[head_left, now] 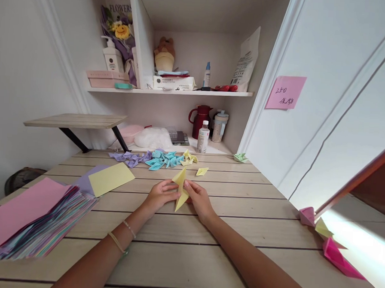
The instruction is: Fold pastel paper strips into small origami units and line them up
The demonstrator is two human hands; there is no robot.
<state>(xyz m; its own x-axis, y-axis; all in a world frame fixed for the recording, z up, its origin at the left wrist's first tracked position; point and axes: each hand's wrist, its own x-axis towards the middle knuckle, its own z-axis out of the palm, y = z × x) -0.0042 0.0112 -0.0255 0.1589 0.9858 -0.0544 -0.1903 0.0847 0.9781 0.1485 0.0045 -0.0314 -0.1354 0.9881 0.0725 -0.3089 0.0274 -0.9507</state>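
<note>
Both my hands meet over the wooden desk (186,255) and pinch one folded yellow paper piece (181,187) between them. My left hand (159,196) grips its left side with fingers curled. From the right, my right hand (198,199) holds the same piece with fingers closed on it. The paper stands upright, pointed at top and bottom. A small folded yellow piece (202,171) lies just beyond it on the desk.
A thick stack of coloured paper (33,221) sits at the left, a flat yellow sheet (111,178) beside it. Purple (130,158), blue (164,159) and yellow (189,157) folded pieces lie at the back. Pink folded pieces (335,254) sit at the right edge. Bottles and a red jug (200,120) stand behind.
</note>
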